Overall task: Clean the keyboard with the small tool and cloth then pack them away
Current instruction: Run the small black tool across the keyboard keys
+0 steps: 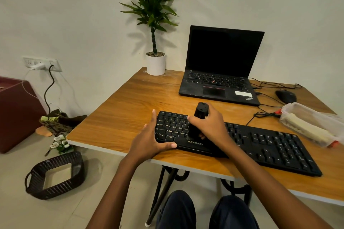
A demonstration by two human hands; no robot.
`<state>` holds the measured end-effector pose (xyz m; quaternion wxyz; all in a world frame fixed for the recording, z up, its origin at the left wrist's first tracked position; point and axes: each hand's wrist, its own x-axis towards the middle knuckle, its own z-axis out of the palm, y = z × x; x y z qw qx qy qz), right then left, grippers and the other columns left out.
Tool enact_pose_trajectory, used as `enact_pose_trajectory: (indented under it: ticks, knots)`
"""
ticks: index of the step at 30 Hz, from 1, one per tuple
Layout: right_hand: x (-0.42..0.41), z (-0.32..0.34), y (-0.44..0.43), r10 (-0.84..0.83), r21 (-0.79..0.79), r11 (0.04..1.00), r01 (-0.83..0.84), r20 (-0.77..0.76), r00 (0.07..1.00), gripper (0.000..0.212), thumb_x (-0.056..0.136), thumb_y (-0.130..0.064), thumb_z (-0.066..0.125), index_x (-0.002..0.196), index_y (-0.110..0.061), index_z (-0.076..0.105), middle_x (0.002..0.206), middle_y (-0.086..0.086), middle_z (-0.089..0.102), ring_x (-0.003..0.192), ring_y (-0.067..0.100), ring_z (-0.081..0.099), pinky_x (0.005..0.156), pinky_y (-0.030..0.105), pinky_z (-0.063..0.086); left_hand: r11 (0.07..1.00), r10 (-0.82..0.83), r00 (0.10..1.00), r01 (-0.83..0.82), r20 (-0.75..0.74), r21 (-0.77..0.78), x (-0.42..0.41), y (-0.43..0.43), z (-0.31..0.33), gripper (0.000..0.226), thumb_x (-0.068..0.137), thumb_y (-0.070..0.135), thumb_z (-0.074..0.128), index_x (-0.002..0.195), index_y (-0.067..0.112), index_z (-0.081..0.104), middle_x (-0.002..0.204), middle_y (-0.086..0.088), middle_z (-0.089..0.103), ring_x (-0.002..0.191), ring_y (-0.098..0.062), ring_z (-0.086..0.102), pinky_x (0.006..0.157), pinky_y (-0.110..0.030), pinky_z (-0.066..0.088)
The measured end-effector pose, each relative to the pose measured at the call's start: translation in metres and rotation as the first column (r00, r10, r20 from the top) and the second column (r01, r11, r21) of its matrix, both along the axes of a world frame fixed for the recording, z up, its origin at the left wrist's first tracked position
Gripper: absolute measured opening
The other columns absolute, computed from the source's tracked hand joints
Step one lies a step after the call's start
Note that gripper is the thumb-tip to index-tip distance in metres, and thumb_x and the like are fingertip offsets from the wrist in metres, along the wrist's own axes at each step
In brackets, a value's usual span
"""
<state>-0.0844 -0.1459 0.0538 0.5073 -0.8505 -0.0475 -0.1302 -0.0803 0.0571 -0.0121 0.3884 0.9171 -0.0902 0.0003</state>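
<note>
Cleaning looks under way, not finished. The right hand [210,126] has its fingers curled round the black tool [201,110], which stands upright with its lower end on the left-hand keys of the keyboard [270,145]. The left hand [149,141] lies spread against the keyboard's left end, fingers straight, thumb along the front edge. Right of the keyboard sits a clear box [297,105] holding something cream, possibly the cloth. Wiping and packing away seem still to come.
</note>
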Motion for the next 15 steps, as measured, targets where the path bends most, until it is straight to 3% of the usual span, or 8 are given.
enact_pose_trajectory:
  ticks: [3,6,10,13,15]
  knots:
    - [0.006,0.003,0.001,-0.067,-0.086,0.994,0.072,0.065,0.996,0.028,0.074,-0.028,0.071,0.081,-0.030,0.044,0.075,0.000,0.060,0.056,0.020,0.061,0.044,0.029,0.050,1.000,0.002,1.000,-0.002,-0.008,-0.002,0.000,0.001,0.000,0.139,0.039,0.088,0.060,0.140,0.043,-0.024,0.156,-0.001,0.024,0.142,-0.027,0.024,0.106,-0.052,0.036]
    - [0.003,0.003,0.007,0.017,-0.060,0.998,-0.019,-0.029,0.999,0.028,0.076,-0.029,0.072,0.090,-0.024,0.048,0.076,-0.001,0.060,0.055,0.022,0.063,0.042,0.027,0.049,1.000,0.008,1.000,-0.008,-0.003,0.003,0.000,0.000,0.000,0.139,0.041,0.086,0.062,0.141,0.041,-0.023,0.155,-0.001,0.026,0.142,-0.026,0.025,0.106,-0.052,0.037]
    - [0.003,0.003,0.010,-0.114,-0.166,0.977,0.133,0.123,0.986,0.027,0.073,-0.031,0.071,0.080,-0.028,0.046,0.072,-0.005,0.059,0.060,0.021,0.061,0.051,0.034,0.051,1.000,0.002,1.000,-0.002,-0.011,0.010,0.000,-0.001,0.000,0.138,0.043,0.085,0.064,0.139,0.043,-0.025,0.156,0.001,0.025,0.143,-0.026,0.023,0.107,-0.051,0.036]
    - [0.003,0.003,0.016,-0.061,-0.150,0.987,0.062,0.012,0.998,0.028,0.073,-0.032,0.071,0.079,-0.032,0.043,0.071,-0.005,0.060,0.056,0.023,0.063,0.048,0.033,0.053,1.000,0.009,1.000,-0.009,-0.005,0.010,0.001,0.000,-0.001,0.139,0.038,0.090,0.060,0.137,0.045,-0.027,0.156,0.001,0.025,0.143,-0.027,0.023,0.107,-0.051,0.037]
    - [0.004,0.003,0.015,-0.153,-0.215,0.961,0.175,0.114,0.982,0.029,0.073,-0.034,0.071,0.085,-0.026,0.046,0.072,-0.007,0.058,0.063,0.019,0.060,0.053,0.033,0.051,1.000,0.003,1.000,-0.003,-0.009,0.006,0.001,0.000,0.000,0.139,0.040,0.088,0.060,0.140,0.043,-0.026,0.156,0.001,0.023,0.143,-0.027,0.022,0.107,-0.052,0.035]
